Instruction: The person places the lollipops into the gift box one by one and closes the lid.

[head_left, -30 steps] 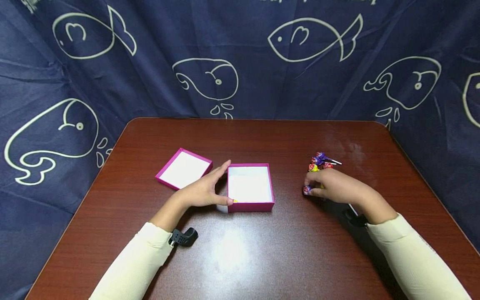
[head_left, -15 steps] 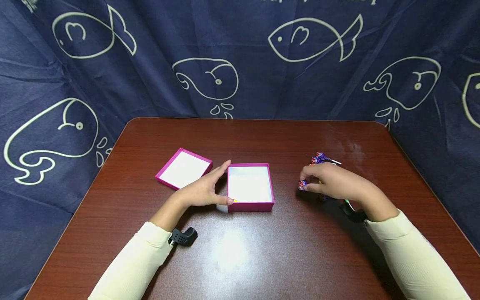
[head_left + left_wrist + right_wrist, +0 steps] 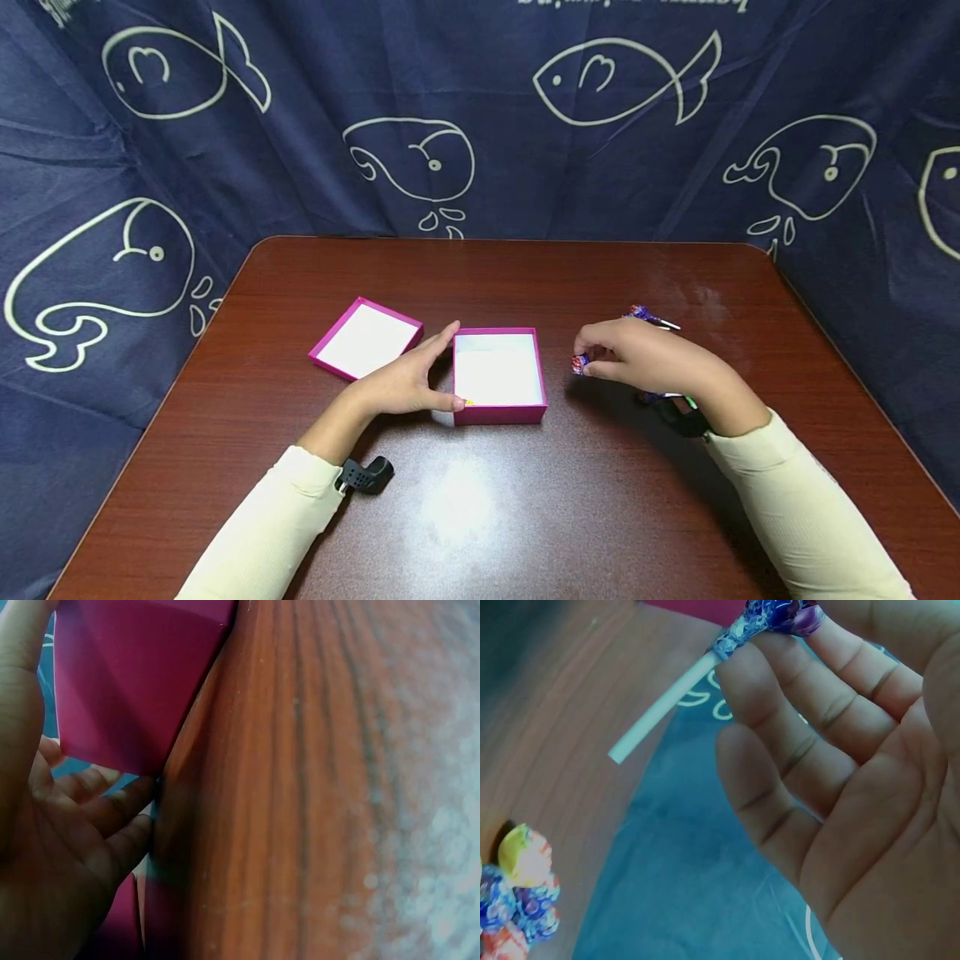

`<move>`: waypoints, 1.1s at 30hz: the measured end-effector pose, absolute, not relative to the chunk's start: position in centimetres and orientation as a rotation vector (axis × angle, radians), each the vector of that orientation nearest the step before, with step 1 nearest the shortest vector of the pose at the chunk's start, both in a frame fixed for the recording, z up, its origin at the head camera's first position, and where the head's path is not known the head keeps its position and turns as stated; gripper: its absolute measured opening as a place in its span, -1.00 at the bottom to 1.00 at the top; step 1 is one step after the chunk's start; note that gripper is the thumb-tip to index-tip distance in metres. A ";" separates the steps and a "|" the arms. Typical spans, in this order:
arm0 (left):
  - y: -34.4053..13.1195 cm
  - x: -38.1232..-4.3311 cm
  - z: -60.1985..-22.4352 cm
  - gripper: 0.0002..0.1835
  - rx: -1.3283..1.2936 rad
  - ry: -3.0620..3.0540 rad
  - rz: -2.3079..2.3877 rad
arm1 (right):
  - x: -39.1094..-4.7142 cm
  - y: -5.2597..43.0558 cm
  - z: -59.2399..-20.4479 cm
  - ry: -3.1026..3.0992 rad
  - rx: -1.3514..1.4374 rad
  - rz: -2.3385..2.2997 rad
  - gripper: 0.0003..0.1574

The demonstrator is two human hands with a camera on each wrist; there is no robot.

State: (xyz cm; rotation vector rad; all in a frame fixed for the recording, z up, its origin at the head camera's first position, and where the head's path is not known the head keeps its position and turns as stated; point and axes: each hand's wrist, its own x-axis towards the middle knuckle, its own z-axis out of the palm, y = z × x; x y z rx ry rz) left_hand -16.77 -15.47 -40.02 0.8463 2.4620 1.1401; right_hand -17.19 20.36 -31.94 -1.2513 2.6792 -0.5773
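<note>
In the head view my left hand (image 3: pixel 401 385) lies at the left side of an open magenta box (image 3: pixel 498 414), thumb and index finger spread and straight. The thumb touches the front left corner; the index tip is at the back left corner. The left wrist view shows fingertips under an edge of the box (image 3: pixel 139 682). A bit of yellow wrapper (image 3: pixel 469 402) shows inside, beside the thumb. Right of the box, my right hand (image 3: pixel 648 358) pinches a lollipop (image 3: pixel 579 364) by its purple-and-red wrapped head. Its white stick (image 3: pixel 664 709) points away from the fingers in the right wrist view.
The magenta lid (image 3: pixel 367 340), white inside, lies on the brown table (image 3: pixel 480 279) left of the box, partly behind my left hand. Several other lollipops (image 3: pixel 643 315) lie under and behind my right hand. A blue cloth (image 3: pixel 480 83) with white drawings hangs beyond the table.
My right hand has moved left toward the box with the pinched lollipop, leaving the other lollipops. The left hand, box and lid have stayed in place.
</note>
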 end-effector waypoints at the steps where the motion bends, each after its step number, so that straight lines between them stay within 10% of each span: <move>1: -15.5 -16.7 -40.0 0.25 0.846 2.460 1.143 | -17.2 20.2 -31.9 2.675 -1.257 -0.580 -0.84; 33: -15.5 -16.7 -40.0 0.25 0.843 2.468 1.143 | -18.7 15.1 -29.7 2.583 -1.428 -0.608 -0.86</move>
